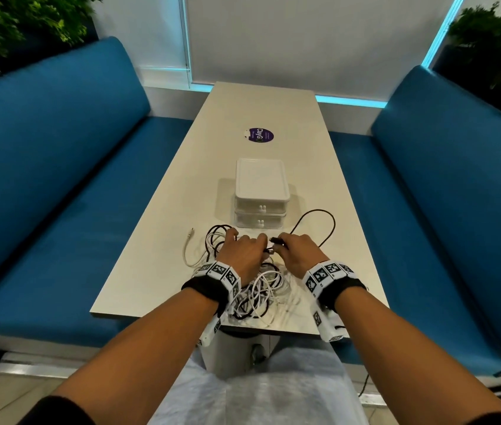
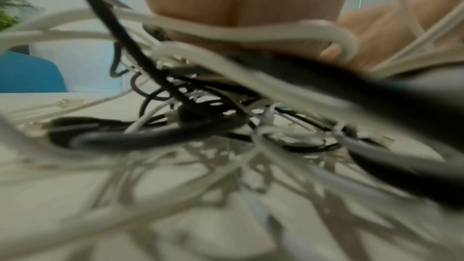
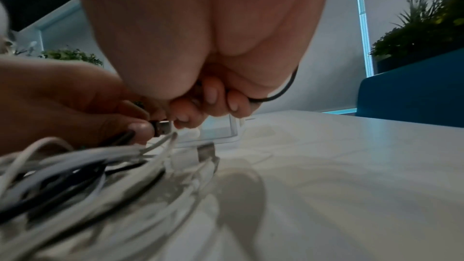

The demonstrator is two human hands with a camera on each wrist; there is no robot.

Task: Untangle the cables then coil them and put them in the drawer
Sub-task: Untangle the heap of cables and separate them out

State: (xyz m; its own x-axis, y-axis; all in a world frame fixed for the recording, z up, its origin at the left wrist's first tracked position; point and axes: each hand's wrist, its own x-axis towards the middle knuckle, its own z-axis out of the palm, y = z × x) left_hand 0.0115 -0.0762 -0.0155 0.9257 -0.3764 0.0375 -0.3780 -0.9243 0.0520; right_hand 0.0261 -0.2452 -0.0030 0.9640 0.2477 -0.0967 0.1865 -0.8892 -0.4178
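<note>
A loose white cable end [image 1: 188,250] trails toward the bench's [image 1: 157,271] left edge. Beside it, the tangled heap of thin white and black cables [image 1: 258,294] lies at the near edge, under both wrists. The left hand [image 1: 241,252] pinches a black cable's plug [image 3: 160,128]; the right hand [image 1: 299,250] is clenched round the black cable [image 1: 319,228], which loops out toward the right edge. Just beyond the hands stands the white plastic two-drawer box [image 1: 261,194], closed, with a round purple sticker [image 1: 260,135] farther back.

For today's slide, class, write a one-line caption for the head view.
Both hands, left hand and right hand, work a black cable from the tangled cables before closed drawers.
</note>
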